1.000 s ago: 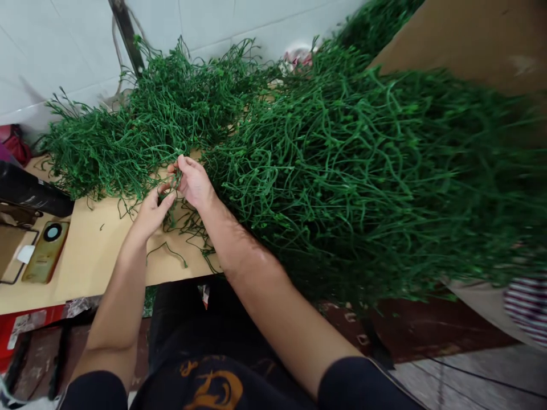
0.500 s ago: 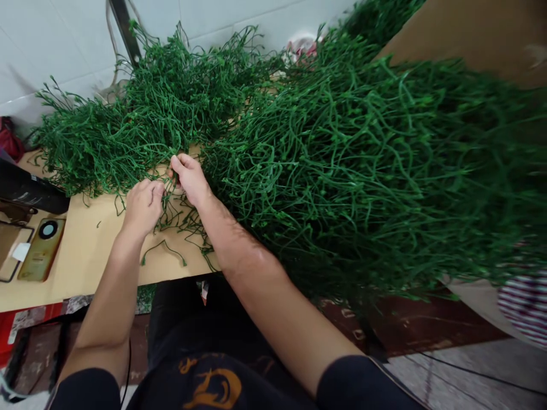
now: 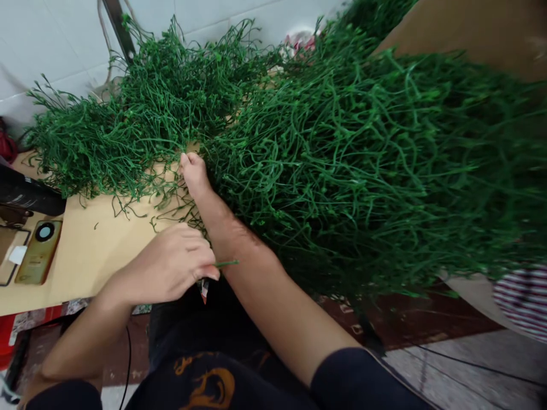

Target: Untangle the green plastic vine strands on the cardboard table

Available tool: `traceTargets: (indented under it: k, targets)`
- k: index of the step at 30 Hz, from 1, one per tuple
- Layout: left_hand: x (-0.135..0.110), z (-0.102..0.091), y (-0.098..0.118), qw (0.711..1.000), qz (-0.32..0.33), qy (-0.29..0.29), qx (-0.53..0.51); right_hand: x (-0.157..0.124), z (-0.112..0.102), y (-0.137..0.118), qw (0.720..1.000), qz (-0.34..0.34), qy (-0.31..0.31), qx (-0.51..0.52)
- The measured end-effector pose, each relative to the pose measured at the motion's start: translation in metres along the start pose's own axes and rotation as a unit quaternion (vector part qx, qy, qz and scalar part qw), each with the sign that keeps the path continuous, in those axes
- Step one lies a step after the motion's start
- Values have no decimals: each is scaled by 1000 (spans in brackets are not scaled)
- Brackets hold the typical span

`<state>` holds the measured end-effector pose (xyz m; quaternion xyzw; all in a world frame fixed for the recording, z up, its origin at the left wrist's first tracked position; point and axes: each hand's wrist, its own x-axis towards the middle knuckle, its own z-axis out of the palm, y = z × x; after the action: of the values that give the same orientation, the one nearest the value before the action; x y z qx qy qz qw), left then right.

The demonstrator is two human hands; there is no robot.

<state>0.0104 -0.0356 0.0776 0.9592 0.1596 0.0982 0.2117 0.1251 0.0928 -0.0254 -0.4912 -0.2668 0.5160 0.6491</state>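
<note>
My left hand (image 3: 171, 265) is closed near the table's front edge, beside my right forearm. A thin green plant stem (image 3: 227, 263) pokes out from its fingertips. Farther back, my right hand (image 3: 195, 172) is closed over the tabletop, between two piles of stems; whatever it pinches is hidden. Loose green stems (image 3: 171, 213) lie scattered on the tan board just in front of it. The large pile of green stems (image 3: 342, 154), which look like artificial plant pieces, spreads to the right. The smaller pile of green stems (image 3: 106, 139) lies to the left.
A tan board (image 3: 98, 256) covers the tabletop. At its left are a phone (image 3: 38, 253) and a black cylinder (image 3: 28, 191). A brown cardboard sheet (image 3: 474, 34) stands at the back right, and a tiled wall (image 3: 55, 40) closes off the back.
My left hand has moved away from my right hand, toward my body and rightward, with a stem in its fingers. My right hand has shifted slightly right.
</note>
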Motion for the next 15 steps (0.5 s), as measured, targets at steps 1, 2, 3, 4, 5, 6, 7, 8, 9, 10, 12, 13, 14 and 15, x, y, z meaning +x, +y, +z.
traceTargets:
  k: [1, 2, 3, 4, 5, 6, 7, 8, 9, 10, 12, 13, 14, 15]
  targets:
    - [0, -3, 1, 1000, -17, 22, 3, 0, 0, 1, 1000, -8, -19, 4]
    - [-1, -6, -4, 997, -55, 61, 8, -2, -1, 1, 999, -10, -43, 9]
    - [-2, -8, -14, 987, -110, 115, 10, -6, 0, 0, 997, -10, -69, 17]
    - [-4, -10, -29, 970, -170, 174, 7, -11, 0, -2, 995, -7, -93, 29]
    - [-6, -10, -45, 946, -227, 231, -12, -15, 1, -4, 992, -3, -115, 43]
    - [-7, -9, -63, 920, -271, 279, -39, -20, 1, -7, 989, 2, -134, 58]
    - [-9, -6, -79, 901, -295, 310, -74, -25, 2, -10, 986, 8, -149, 73]
    - [-10, -2, -92, 888, -308, 322, -110, -28, 2, -13, 983, 14, -163, 83]
    - [-10, 3, -102, 883, -314, 321, -139, -30, 3, -16, 980, 22, -176, 91]
    - [-10, 9, -109, 882, -317, 309, -163, -32, 3, -18, 977, 28, -187, 96]
    - [-10, 21, -112, 884, -328, 278, -185, -32, 4, -21, 974, 33, -198, 104]
    - [-9, 25, -111, 883, -334, 262, -201, -32, 3, -22, 974, 31, -196, 107]
    - [-9, 29, -108, 879, -340, 247, -226, -31, 3, -22, 975, 29, -190, 108]
    - [-10, 32, -106, 872, -346, 234, -254, -30, 3, -21, 977, 25, -183, 107]
